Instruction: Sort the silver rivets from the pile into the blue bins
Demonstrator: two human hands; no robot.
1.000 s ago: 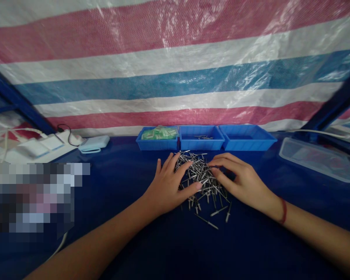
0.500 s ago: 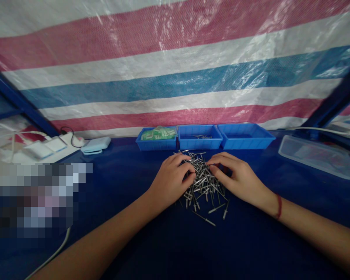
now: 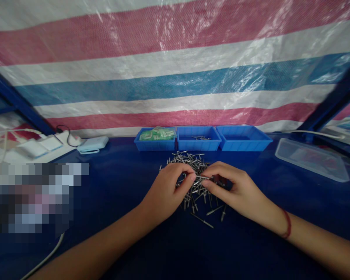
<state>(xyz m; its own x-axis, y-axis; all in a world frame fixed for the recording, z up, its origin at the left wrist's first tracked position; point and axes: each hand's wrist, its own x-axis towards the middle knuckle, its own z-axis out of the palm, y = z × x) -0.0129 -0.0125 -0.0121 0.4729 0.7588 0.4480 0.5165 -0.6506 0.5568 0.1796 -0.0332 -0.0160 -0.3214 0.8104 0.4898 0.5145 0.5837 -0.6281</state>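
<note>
A pile of silvery metal rivets [image 3: 189, 159] lies on the dark blue table, below the blue bins. Over its left part, my left hand [image 3: 170, 186] pinches the end of one rivet [image 3: 202, 177] between thumb and index finger. My right hand [image 3: 231, 186] is over the right part of the pile, thumb and fingertips closed at the other end of that same rivet. The held rivet lies nearly level between both hands. A few loose rivets [image 3: 204, 221] lie at the near edge of the pile.
Behind the pile stand a blue bin with green packets [image 3: 154, 146], a blue bin with some rivets [image 3: 198, 145] and a third blue bin [image 3: 245, 145]. A clear plastic lid [image 3: 312, 159] lies right; a power strip [image 3: 43, 149] and light blue case [image 3: 92, 144] are left.
Both hands have moved slightly nearer and come together over the pile. A rivet now shows between their fingertips. The left hand's fingers have closed into a pinch.
</note>
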